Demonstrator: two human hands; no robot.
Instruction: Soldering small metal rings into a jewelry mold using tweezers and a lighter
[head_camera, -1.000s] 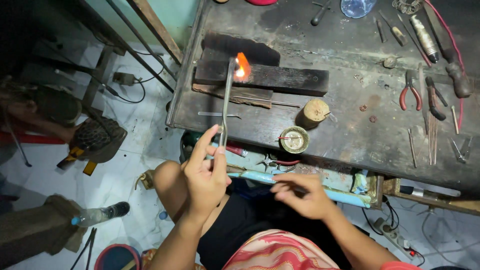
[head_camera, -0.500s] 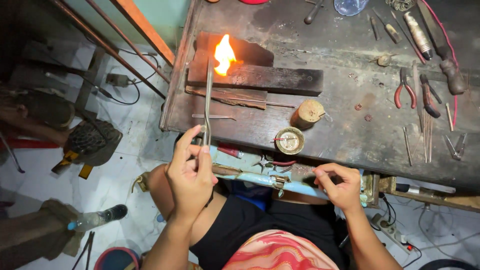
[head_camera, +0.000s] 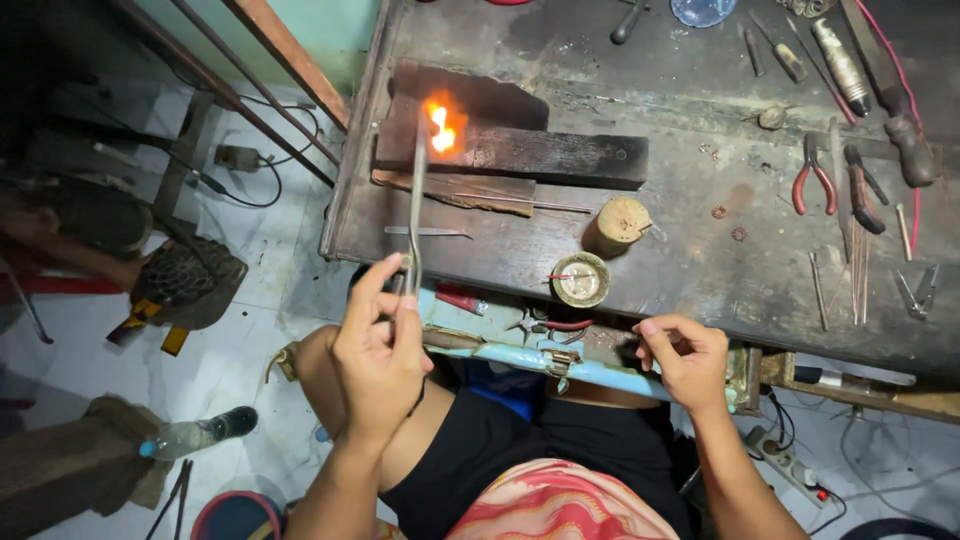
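My left hand (head_camera: 378, 355) grips the near end of a long thin metal torch pipe (head_camera: 416, 200). Its far tip burns with an orange flame (head_camera: 440, 125) over a charred wooden block (head_camera: 520, 152) on the dark workbench (head_camera: 680, 230). My right hand (head_camera: 686, 360) hovers at the bench's front edge above an open light-blue drawer (head_camera: 520, 350), fingers curled; whether it pinches something small I cannot tell. A small round dish (head_camera: 581, 279) and a cork-like stub (head_camera: 622, 221) sit between the hands.
Red-handled pliers (head_camera: 812, 178), files, rods and screwdrivers (head_camera: 850, 70) lie on the bench's right side. Tweezers (head_camera: 425, 232) rest near the left edge. A plastic bottle (head_camera: 195, 434), cables and a power strip (head_camera: 785, 465) are on the tiled floor.
The flame has shrunk from a tall flare to a small glow on the block. My right hand has moved along the drawer edge to the right.
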